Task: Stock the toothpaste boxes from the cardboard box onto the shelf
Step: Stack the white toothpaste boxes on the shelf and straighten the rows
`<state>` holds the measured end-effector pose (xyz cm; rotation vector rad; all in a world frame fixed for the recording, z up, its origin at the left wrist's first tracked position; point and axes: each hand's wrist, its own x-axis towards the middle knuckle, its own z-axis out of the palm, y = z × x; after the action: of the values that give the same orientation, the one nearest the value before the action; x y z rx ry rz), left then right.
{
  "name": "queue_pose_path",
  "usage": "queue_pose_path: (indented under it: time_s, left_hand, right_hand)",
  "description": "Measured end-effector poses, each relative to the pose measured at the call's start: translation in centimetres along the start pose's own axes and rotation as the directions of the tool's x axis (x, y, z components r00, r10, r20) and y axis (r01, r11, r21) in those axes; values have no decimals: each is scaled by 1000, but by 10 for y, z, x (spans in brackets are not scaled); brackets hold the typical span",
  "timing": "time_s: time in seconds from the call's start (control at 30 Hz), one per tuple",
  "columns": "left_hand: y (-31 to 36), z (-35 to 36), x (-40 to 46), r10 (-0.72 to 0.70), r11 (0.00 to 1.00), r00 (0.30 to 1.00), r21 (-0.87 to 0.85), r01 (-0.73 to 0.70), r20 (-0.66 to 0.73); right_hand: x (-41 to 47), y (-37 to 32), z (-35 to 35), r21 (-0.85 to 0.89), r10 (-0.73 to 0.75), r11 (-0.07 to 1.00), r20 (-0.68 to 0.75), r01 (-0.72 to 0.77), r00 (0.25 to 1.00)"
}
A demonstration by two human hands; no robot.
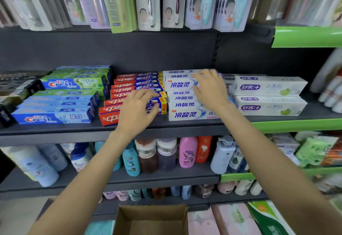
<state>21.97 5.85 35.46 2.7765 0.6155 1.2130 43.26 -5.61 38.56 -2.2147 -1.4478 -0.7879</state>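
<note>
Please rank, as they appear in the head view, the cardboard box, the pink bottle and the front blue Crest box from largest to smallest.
1. Front blue Crest box and cardboard box: look similar, and the cardboard box is cut off by the frame and nearer the camera, so unranked.
2. Pink bottle, clearly smallest.

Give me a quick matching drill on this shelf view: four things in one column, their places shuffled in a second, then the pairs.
Things
1. left hand
2. right hand
3. cardboard box
4. pink bottle

Places
A. on the shelf below the toothpaste
B. over the red toothpaste boxes
C. at the bottom of the view, open top
D. on the white toothpaste boxes

Pairs: 1-B, 2-D, 3-C, 4-A
</note>
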Motion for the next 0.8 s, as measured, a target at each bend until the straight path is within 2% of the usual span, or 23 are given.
queue_pose_path:
  time_s: [0.1,0.17,0.23,0.33,0.47,0.6,0.73,0.8]
  left_hand:
    - [40,1,10,80,979,991,-179,-98,-104]
    - [69,8,15,170,950,980,-246,-191,-105]
    - [93,22,21,250,924,965,-281,-261,-76]
    - [122,47,35,261,932,963,-278,-231,75]
    - [155,83,56,221,972,951,-127,-197,217]
    - [186,114,75,219,974,949,12,-228,228]
    - [208,129,87,86,985,955,119,-124,284]
    - [218,134,90,24,989,963,134,-62,270]
  right_hand:
    - [-44,-1,-23,115,-5,993,-219,31,976]
    - [-73,10,-41,163,95,985,-268,-52,959]
    - [-99,31,-57,169,202,973,-272,-160,941]
    - [-126,76,-72,116,264,964,-283,-240,922]
    - [-132,146,-74,-19,247,967,-189,-255,950]
    - [-121,203,-72,-127,281,952,6,-278,960]
    - [-109,235,-68,1,291,956,110,-293,950]
    - [-103,247,-65,86,268,955,163,-285,949]
